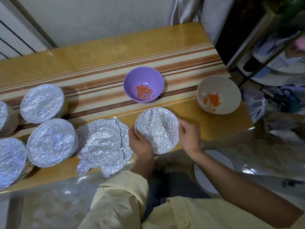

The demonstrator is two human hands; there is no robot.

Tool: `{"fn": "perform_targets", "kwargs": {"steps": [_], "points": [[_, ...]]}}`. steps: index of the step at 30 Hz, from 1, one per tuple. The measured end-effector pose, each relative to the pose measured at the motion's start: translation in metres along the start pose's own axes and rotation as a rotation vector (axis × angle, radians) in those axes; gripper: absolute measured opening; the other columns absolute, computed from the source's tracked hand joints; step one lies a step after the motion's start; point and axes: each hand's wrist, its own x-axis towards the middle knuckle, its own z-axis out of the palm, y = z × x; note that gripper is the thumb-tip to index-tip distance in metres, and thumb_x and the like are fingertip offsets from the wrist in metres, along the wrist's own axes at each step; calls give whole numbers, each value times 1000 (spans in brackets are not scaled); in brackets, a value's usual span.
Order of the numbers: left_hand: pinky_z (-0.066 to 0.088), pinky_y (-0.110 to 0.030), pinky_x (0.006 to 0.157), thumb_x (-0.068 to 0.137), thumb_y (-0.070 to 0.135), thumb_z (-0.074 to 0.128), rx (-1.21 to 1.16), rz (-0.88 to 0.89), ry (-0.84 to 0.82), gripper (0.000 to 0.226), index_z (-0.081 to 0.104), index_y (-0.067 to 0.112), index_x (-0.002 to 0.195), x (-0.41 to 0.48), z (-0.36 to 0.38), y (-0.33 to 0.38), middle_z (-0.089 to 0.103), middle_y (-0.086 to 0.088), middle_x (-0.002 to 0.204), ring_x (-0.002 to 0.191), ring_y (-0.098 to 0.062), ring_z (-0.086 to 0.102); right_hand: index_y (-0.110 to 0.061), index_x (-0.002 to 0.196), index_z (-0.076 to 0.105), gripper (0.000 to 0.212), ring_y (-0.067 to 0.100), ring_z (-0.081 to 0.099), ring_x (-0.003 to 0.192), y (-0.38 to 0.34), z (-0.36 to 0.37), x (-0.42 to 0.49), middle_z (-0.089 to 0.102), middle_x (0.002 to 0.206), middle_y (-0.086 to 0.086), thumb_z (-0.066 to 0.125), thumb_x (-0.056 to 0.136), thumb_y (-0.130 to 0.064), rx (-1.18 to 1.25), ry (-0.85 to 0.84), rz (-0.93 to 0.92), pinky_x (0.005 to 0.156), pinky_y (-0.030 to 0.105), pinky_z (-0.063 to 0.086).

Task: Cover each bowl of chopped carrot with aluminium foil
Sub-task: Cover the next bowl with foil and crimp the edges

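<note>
— Which one are they on?
— The foil-covered bowl (156, 129), at the near edge of the desk (99, 52), straight in front of them. The left grip (140, 142) is curled round its left rim and the right grip (189, 134) round its right rim, both holding foil against the side. The foil on top is crinkled and dips in the middle.
— And the carrot?
— Two bowls stand uncovered. The purple bowl (142, 75) sits just beyond the wrapped one, on the brown stripes, with chopped carrot (144, 92) in its bottom. The beige bowl (219, 85) is off to the right, near the desk's end, with carrot pieces (212, 98) inside too.
— Spare foil?
— A crumpled pile of foil sheets (102, 142) lies just left of the left grip; whether it touches, I can't tell. Further left, four covered bowls (51, 142) stand close together, two only partly seen.
</note>
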Motion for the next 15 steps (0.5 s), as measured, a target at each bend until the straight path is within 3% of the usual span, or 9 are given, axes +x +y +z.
{"fn": "perform_targets", "kwargs": {"steps": [4, 6, 9, 11, 13, 15], "points": [[35, -21, 81, 106, 9, 39, -8, -26, 12, 31, 61, -1, 126, 0, -1, 0, 67, -20, 117, 104, -30, 60, -14, 113, 69, 34, 11, 60, 75, 2, -6, 8, 72, 86, 1, 45, 91, -5, 56, -105, -16, 67, 28, 43], [34, -21, 81, 106, 9, 37, -13, -70, 16, 32, 58, -3, 127, -1, -4, -1, 65, -21, 119, 106, -30, 59, -10, 123, 64, 34, 9, 59, 97, 1, -9, 17, 70, 109, 2, 46, 94, -5, 114, -186, 29, 84, 26, 45], [38, -32, 85, 106, 11, 35, -35, -150, 22, 31, 57, -2, 123, -5, -7, 2, 62, -20, 112, 104, -33, 57, -6, 136, 50, 40, 14, 45, 129, -5, -11, 28, 53, 138, 5, 44, 97, -4, 205, -315, 92, 108, 25, 33], [35, -33, 79, 105, 14, 36, -25, -220, 47, 28, 56, -2, 115, -7, -10, 4, 60, -17, 106, 96, -30, 54, -6, 139, 47, 41, 15, 40, 134, -7, -14, 33, 48, 142, 4, 44, 98, -5, 212, -350, 119, 106, 18, 28], [31, -31, 76, 105, 19, 37, 1, -270, 63, 22, 53, 3, 108, -6, -14, 4, 56, -14, 101, 90, -25, 49, -7, 138, 49, 40, 14, 44, 130, -3, -17, 35, 50, 140, 4, 47, 98, -9, 118, -273, 117, 96, 10, 26], [34, -29, 81, 105, 23, 41, -28, -265, 40, 21, 52, 7, 112, -1, -18, 5, 56, -8, 104, 94, -22, 50, -7, 133, 54, 37, 16, 52, 121, 3, -17, 31, 58, 132, 4, 47, 98, -13, 32, -176, 102, 90, 11, 30]]}}
